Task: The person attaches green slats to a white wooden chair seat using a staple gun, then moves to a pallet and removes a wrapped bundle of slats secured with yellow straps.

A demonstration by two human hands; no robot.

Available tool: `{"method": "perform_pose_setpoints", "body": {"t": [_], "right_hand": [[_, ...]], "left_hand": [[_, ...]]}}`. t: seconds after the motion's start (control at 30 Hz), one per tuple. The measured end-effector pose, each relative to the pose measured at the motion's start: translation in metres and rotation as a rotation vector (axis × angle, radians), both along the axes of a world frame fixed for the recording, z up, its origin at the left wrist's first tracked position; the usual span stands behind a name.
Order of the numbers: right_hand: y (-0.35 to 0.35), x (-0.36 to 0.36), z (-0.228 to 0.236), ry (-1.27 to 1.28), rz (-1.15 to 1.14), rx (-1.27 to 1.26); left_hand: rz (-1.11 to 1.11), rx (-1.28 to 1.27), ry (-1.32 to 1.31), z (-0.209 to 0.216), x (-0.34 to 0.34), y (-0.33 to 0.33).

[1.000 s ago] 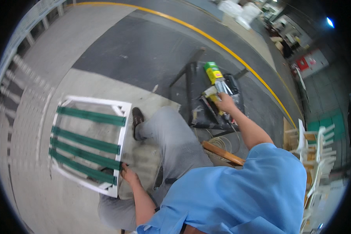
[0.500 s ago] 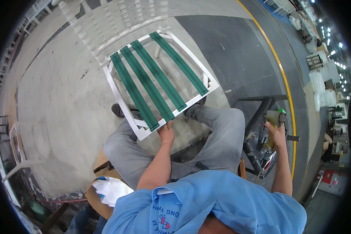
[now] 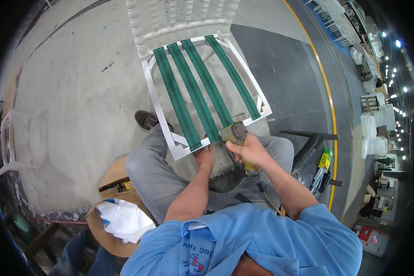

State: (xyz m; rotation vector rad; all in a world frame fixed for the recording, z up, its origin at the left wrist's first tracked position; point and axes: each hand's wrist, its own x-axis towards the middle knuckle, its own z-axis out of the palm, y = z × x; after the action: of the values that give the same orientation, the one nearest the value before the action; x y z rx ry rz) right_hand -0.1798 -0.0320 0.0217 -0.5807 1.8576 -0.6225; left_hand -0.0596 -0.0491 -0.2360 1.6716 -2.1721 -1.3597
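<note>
1. Four green straps (image 3: 202, 92) span the white chair frame (image 3: 163, 124), which now leans against the person's knees instead of lying off to the left.
2. Right hand (image 3: 249, 152), clamped on the yellow-green staple gun (image 3: 237, 135) fetched from the right, presses it at the frame's near edge.
3. Left hand (image 3: 205, 156) grips that edge beside it.
4. Concrete floor (image 3: 78, 101) carries everything.

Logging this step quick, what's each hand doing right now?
Left hand: pressed on the near edge of the white chair frame by the green webbing; grip cannot be told.
Right hand: closed around a yellow-green power tool.
</note>
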Motion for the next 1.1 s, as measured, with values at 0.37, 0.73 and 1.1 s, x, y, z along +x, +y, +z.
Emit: {"method": "perform_pose_setpoints", "body": {"t": [0.37,0.73,1.1], "right_hand": [[-0.012,0.007,0.003,0.059,0.000,0.001],[-0.005,0.018,-0.006,0.037,0.025,0.001],[0.022,-0.007,0.011,-0.021,-0.086,-0.185]], "left_hand": [[-0.019,-0.028,-0.053,0.003,-0.003,-0.002],[-0.032,-0.020,0.032,0.007,-0.001,-0.001],[0.110,0.397,0.357,0.051,0.004,-0.002]]}}
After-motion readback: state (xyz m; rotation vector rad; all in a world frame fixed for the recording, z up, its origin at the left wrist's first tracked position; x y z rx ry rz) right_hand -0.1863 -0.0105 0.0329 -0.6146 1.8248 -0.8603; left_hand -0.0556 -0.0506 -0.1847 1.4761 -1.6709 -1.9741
